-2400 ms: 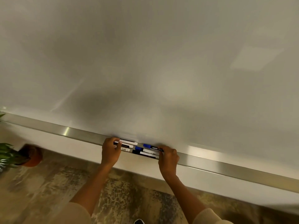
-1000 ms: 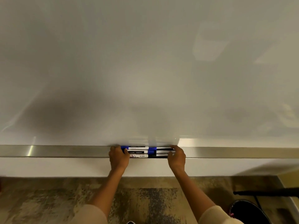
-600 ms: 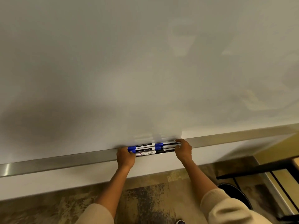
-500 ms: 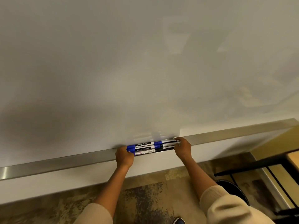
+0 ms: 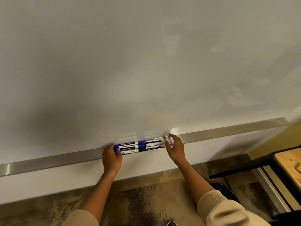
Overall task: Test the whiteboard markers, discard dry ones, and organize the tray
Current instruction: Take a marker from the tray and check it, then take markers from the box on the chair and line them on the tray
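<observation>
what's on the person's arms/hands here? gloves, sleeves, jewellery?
Both hands are bare: no gloves, and no rings or watch that show on the left hand or the right hand. Both forearms are uncovered. Each arm wears a soft cream knit long sleeve pushed up toward the elbow; the left cream sleeve shows at the bottom edge, the right cream sleeve with a ribbed cuff.

Support: brushed metal tray (image 5: 57, 162) along the whiteboard's (image 5: 146, 62) lower edge | Contents: whiteboard markers (image 5: 141, 145) lying lengthwise in tight parallel rows, end to end, near tray's middle | Caps: blue and black | Barrels: white, labelled
</observation>
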A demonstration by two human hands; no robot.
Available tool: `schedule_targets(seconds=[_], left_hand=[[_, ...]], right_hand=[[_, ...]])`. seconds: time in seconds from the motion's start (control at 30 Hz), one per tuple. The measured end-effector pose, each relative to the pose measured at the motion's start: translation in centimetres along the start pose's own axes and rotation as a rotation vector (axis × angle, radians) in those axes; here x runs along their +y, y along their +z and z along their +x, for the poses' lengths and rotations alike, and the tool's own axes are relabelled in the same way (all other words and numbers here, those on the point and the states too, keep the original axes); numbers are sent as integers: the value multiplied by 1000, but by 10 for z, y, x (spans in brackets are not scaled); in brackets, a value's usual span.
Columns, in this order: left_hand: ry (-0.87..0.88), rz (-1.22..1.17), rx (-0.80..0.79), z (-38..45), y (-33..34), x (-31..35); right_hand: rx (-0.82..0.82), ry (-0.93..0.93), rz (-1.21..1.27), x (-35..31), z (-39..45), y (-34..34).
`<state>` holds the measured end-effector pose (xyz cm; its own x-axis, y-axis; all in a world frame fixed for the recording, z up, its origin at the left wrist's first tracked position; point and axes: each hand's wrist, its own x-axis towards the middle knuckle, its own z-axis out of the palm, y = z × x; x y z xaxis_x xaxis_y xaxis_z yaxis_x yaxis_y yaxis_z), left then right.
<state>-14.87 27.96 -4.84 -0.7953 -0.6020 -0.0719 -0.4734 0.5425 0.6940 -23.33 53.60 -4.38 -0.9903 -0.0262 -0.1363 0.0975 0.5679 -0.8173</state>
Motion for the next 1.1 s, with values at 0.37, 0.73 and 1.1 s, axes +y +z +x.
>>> schedule_targets(seconds=[0.37, 0.73, 1.1], left_hand=[[704, 353, -224, -79, 96, 85], [1085, 444, -428, -123, 151, 172], [1333, 375, -625, -207, 198, 242]], right_hand=[[100, -45, -661, 54, -34, -73], [321, 215, -676, 85, -111, -155], [549, 459, -649, 127, -181, -238]])
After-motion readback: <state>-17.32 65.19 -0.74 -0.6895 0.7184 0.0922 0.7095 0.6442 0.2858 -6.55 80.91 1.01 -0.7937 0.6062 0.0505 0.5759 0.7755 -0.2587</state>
